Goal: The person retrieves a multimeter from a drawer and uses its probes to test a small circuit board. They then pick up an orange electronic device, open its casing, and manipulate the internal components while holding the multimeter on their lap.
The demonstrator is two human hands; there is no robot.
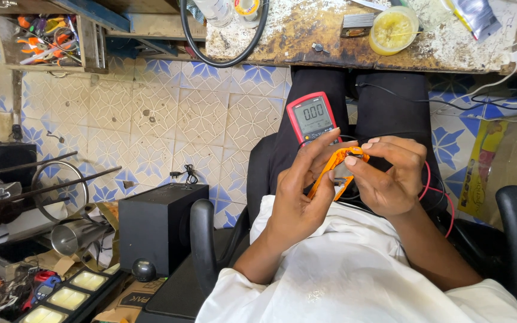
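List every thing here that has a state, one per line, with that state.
Multimeter: switched on, resting on the lap, screen lit with a reading.
Orange tool: held in both hands.
Left hand: fingers wrapped around the tool.
Right hand: fingers pinching the tool's top end.
Yellow tub: on the bench, lid on.
Black speaker: upright on the floor.

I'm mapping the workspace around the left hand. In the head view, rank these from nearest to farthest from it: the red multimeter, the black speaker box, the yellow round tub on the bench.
From the left hand:
1. Red multimeter, just above it on the lap.
2. Black speaker box, on the floor to the left.
3. Yellow round tub, on the bench, upper right.
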